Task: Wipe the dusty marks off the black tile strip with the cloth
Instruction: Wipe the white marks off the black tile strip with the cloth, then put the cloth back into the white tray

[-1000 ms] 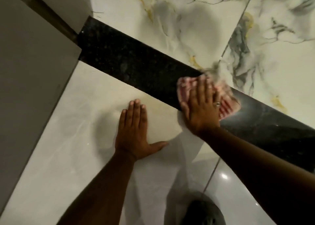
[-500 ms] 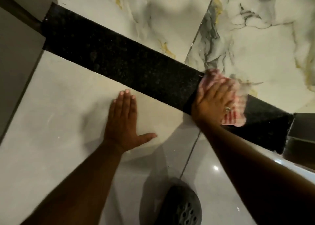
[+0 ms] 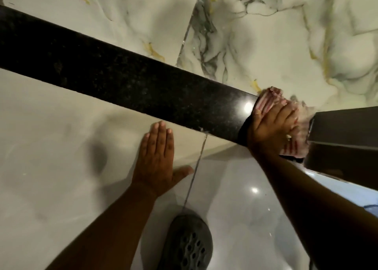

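The black speckled tile strip (image 3: 126, 79) runs diagonally from upper left to the right side, with faint dusty smudges toward its left end. A pink-and-white striped cloth (image 3: 270, 100) lies on the strip's right end, pressed flat under my right hand (image 3: 272, 126), which wears a ring. The cloth pokes out beyond the fingertips and below the palm. My left hand (image 3: 157, 159) rests flat, fingers together and thumb out, on the pale tile just below the strip, holding nothing.
A dark grey doorframe or wall base (image 3: 343, 139) stands right beside the cloth at the strip's right end. Marble-veined tiles (image 3: 255, 44) lie beyond the strip. A dark perforated shoe (image 3: 188, 243) sits at the bottom centre on the glossy tile.
My right hand has slid the cloth rightward along the strip until it reaches the dark frame at the right end. The view has followed to the right. My left hand stays flat on the pale tile.
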A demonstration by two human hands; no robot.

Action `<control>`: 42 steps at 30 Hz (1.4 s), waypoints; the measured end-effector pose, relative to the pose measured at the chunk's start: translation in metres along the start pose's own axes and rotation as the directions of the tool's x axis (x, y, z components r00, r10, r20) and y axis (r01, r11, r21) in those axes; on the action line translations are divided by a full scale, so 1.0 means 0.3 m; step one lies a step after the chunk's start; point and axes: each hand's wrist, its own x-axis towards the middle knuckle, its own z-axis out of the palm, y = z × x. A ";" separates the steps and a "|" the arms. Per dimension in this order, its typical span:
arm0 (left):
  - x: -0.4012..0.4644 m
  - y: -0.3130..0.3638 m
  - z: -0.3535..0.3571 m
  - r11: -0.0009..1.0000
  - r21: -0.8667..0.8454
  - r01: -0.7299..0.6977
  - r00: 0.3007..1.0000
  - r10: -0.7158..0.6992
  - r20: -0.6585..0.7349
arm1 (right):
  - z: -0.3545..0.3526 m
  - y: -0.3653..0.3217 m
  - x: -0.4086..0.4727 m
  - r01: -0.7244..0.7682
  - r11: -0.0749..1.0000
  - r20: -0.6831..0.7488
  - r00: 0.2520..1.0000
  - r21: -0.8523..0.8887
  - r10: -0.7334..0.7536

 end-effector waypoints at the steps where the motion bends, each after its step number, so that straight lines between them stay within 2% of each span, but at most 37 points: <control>1: 0.016 0.028 -0.001 1.000 0.006 -0.016 1.000 0.016 -0.008 | 0.013 0.008 -0.029 0.079 0.996 0.033 0.996 -0.047 -0.077; 2: 0.030 0.052 -0.002 0.999 0.010 -0.031 0.999 0.031 -0.012 | 0.033 0.029 -0.067 0.235 0.967 0.077 0.971 -0.098 -0.228; 4: 0.046 0.076 -0.009 0.999 0.010 -0.042 0.999 0.042 -0.007 | 0.052 0.105 -0.125 0.552 0.822 0.160 0.832 -0.143 -0.531; 6: 0.054 0.087 -0.015 0.998 0.026 -0.054 0.999 0.054 0.003 | 0.033 0.193 -0.108 0.691 0.716 0.127 0.722 -0.095 -0.680; 7: 0.052 0.086 -0.015 0.998 0.030 -0.060 0.998 0.060 0.001 | 0.023 0.215 -0.090 0.718 0.688 0.086 0.696 -0.105 -0.713; 8: 0.048 0.080 -0.012 0.998 0.034 -0.060 0.998 0.061 -0.004 | 0.017 0.221 -0.082 0.714 0.689 0.072 0.699 -0.127 -0.711; 10: 0.048 0.080 -0.012 0.997 0.041 -0.060 0.998 0.060 -0.013 | 0.030 0.215 -0.059 0.648 0.742 0.142 0.762 -0.172 -0.632; 11: 0.049 0.080 -0.013 0.997 0.040 -0.064 0.998 0.064 -0.010 | 0.040 0.204 -0.051 0.569 0.801 0.179 0.822 -0.189 -0.541; 13: 0.051 0.083 -0.016 0.997 0.032 -0.071 0.997 0.071 0.019 | 0.044 0.179 -0.046 0.332 0.938 0.103 0.941 -0.098 -0.322; 15: 0.052 0.081 -0.018 0.997 0.035 -0.070 0.997 0.069 0.030 | 0.033 0.161 -0.045 0.176 0.982 0.009 0.984 0.069 -0.177; 17: 0.050 0.081 -0.025 0.997 0.028 -0.076 0.997 0.075 0.034 | 0.033 0.158 -0.042 0.153 0.983 -0.021 0.988 0.103 -0.152; 20: 0.061 0.091 -0.045 0.999 0.033 -0.043 0.992 0.039 0.122 | 0.022 0.152 -0.031 0.099 0.987 -0.029 0.995 0.128 -0.096; 22: 0.063 0.107 -0.061 0.999 0.033 0.015 0.987 -0.020 0.158 | -0.006 0.156 -0.016 0.133 0.977 -0.045 0.991 0.169 -0.127; 24: 0.046 0.137 -0.082 0.998 0.035 0.043 0.982 -0.049 0.185 | -0.050 0.162 -0.003 0.177 0.946 -0.075 0.984 0.270 -0.163; 28: -0.035 0.228 -0.186 0.999 0.029 -0.018 0.964 0.010 0.267 | -0.173 0.194 -0.105 0.132 0.878 -0.094 0.991 0.460 -0.099; 30: -0.075 0.279 -0.294 0.999 0.016 -0.040 0.960 0.034 0.277 | -0.287 0.218 -0.185 0.106 0.814 -0.093 0.994 0.571 -0.064; 32: -0.144 0.356 -0.472 0.994 0.029 -0.110 0.950 0.096 0.297 | -0.468 0.287 -0.297 0.013 0.701 -0.041 0.999 0.713 0.023; 34: -0.176 0.380 -0.539 0.989 0.048 -0.137 0.930 0.112 0.349 | -0.519 0.307 -0.361 -0.016 0.704 -0.033 0.998 0.710 0.056; 36: -0.246 0.447 -0.692 0.968 0.083 -0.235 0.905 0.187 0.382 | -0.680 0.384 -0.471 -0.017 0.723 -0.030 0.998 0.691 0.052; 39: -0.375 0.587 -0.910 0.952 0.068 -0.300 0.885 0.251 0.393 | -0.941 0.549 -0.620 0.031 0.755 -0.099 0.994 0.655 0.046; 42: -0.467 0.776 -1.055 0.927 0.055 -0.372 0.867 0.326 0.376 | -1.156 0.754 -0.761 0.033 0.700 -0.144 0.985 0.713 0.100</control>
